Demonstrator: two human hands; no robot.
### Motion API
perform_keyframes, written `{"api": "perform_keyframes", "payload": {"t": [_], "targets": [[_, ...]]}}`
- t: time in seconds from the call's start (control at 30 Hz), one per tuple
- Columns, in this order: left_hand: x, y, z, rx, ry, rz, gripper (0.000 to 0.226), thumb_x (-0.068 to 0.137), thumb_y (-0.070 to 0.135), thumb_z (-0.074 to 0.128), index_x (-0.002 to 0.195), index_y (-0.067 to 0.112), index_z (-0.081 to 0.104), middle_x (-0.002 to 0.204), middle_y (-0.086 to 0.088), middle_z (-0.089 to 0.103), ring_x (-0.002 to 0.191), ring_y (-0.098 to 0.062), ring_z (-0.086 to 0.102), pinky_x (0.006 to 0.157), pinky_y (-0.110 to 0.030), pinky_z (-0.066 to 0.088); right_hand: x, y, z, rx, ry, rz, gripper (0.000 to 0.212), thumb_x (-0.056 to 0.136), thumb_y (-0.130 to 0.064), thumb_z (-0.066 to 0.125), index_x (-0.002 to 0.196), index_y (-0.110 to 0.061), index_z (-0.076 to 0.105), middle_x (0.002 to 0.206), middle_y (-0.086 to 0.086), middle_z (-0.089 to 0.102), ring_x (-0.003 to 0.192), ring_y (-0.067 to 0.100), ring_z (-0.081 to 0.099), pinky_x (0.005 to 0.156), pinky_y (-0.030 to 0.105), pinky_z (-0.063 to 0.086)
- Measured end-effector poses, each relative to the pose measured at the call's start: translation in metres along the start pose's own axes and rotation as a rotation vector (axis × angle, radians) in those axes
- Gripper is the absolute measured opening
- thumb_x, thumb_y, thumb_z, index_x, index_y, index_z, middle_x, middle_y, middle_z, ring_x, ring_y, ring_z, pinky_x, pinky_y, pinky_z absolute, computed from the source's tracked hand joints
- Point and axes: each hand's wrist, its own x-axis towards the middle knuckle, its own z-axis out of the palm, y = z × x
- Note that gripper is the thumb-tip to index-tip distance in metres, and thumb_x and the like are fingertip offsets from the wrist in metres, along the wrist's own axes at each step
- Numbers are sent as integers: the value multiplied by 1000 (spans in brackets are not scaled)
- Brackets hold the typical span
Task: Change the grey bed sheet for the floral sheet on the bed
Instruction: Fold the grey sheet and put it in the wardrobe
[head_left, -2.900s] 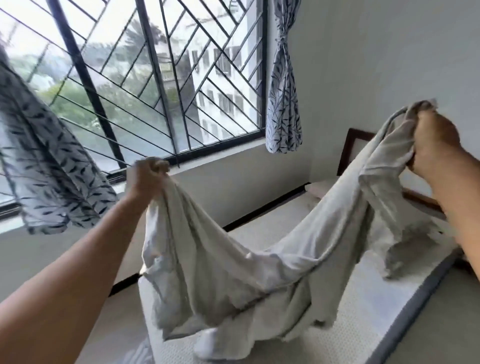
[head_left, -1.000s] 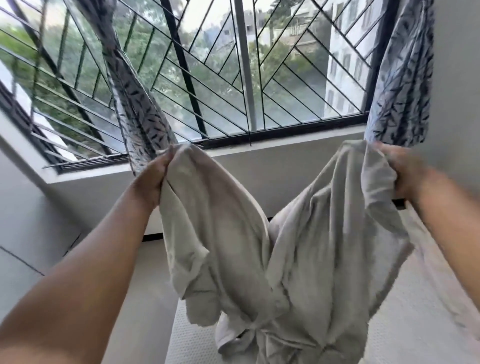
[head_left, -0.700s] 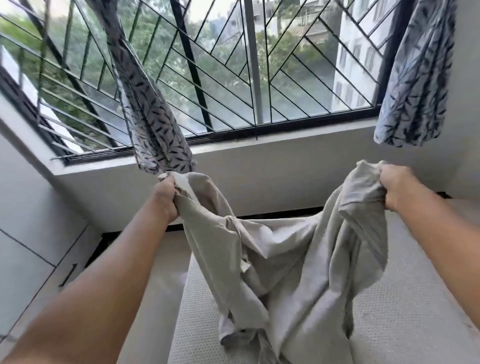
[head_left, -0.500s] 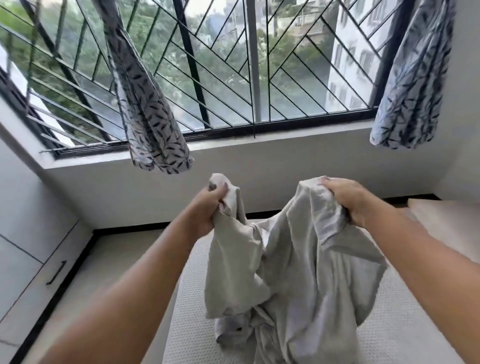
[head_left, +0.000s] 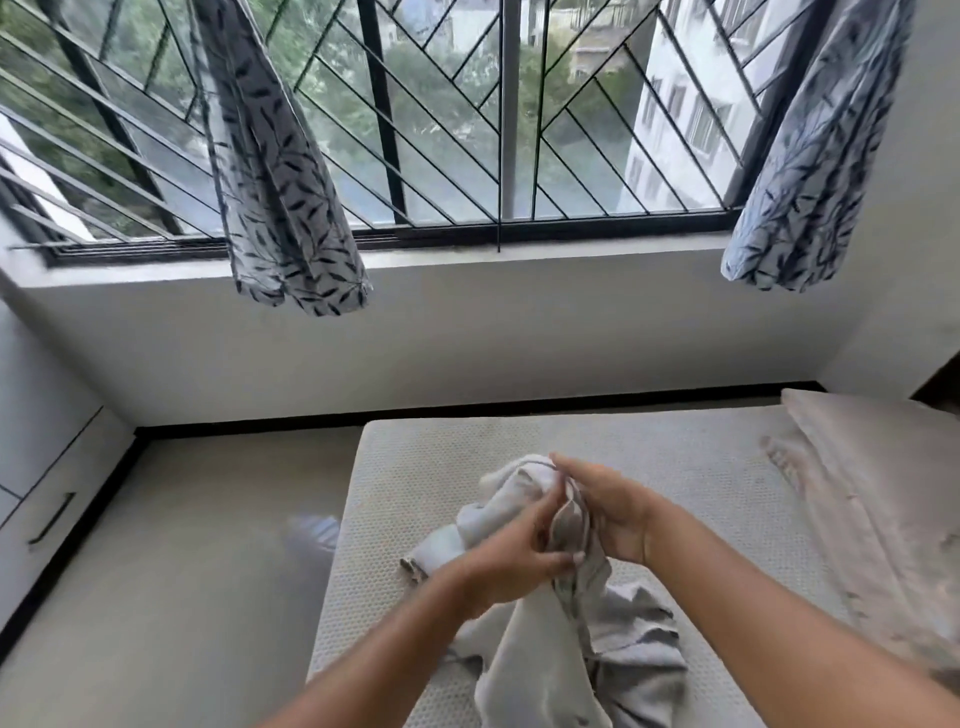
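The grey bed sheet (head_left: 550, 654) hangs bunched between my two hands above the bare white mattress (head_left: 415, 467). My left hand (head_left: 514, 561) and my right hand (head_left: 608, 514) meet at the sheet's top fold, each with fingers round the cloth. The lower part of the sheet trails crumpled onto the mattress. No floral sheet is in view.
A pillow (head_left: 883, 467) in a pale cover lies at the right end of the mattress. A barred window with two knotted leaf-print curtains (head_left: 275, 171) fills the far wall. Floor (head_left: 182, 545) lies left of the bed, with a white drawer unit (head_left: 41, 493) beyond it.
My hands came together from wide apart, folding the held sheet edges onto each other, and dropped lower toward the mattress. The view turned to face the window.
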Motion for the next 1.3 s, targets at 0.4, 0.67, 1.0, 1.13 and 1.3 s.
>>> {"api": "perform_keyframes", "payload": {"t": [0.4,0.67,1.0,1.13,1.3], "targets": [[0,-75,-60,180,389,75,74,79,23,83,142,38,47,125,6,53,110,-10,55,95,-24,48,-41,-13,25,-600,32,-251,35,88,-11,41,96,-8,75,96,21,73,83,29,64,79,39,51],[32,-107,-55,708,100,-30,19,87,48,59,104,42,64,120,16,63,111,-16,59,90,-37,49,-114,-60,49,-540,-89,-392,11,79,-7,44,72,0,49,68,2,41,60,13,38,55,26,34],[65,40,-187,244,739,203,24,89,3,54,106,20,59,88,-9,63,85,-29,61,74,-36,43,-157,-128,-58,-1494,762,-220,44,67,-51,87,105,-37,70,94,-14,72,94,14,67,77,31,54],[36,165,-237,605,910,458,19,81,18,74,99,18,67,77,-8,63,71,-23,58,65,-33,42,-210,-203,-92,-1437,1333,-711,25,85,-45,72,104,-29,73,101,11,70,93,37,67,75,40,55],[-16,273,-258,1218,915,568,76,59,84,57,103,23,68,87,-12,74,80,-30,70,78,-42,56,-256,-262,-121,-1483,1418,-857,32,86,-41,60,99,-17,74,90,22,67,88,42,65,70,40,46]]}}
